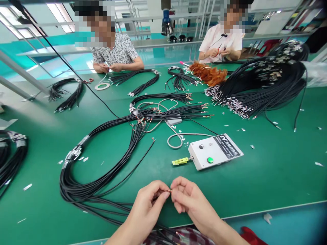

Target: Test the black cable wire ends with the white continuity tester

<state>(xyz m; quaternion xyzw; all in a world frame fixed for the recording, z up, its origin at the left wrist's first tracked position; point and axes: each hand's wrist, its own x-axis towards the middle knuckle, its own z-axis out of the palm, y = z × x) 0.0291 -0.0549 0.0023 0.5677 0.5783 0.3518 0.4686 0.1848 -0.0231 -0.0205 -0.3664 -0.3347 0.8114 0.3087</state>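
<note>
Near the table's front edge, my left hand (150,203) and my right hand (190,200) meet fingertip to fingertip, both pinched on a small copper-coloured wire end (169,191). The rest of that wire is hidden by my hands. Left of them curves a long bundle of black cables (94,183), with white labels (74,153) round it and stripped ends (145,120) fanned out. Beyond my hands lies a grey box (204,153) with a knob, a green button and a yellow-green tip (180,161).
More black cable bundles lie at the far left (15,153), back centre (145,81) and right (265,85). Orange strands (212,75) lie at the back. White scraps dot the green table (276,170). Two people (114,51) (221,41) work across it.
</note>
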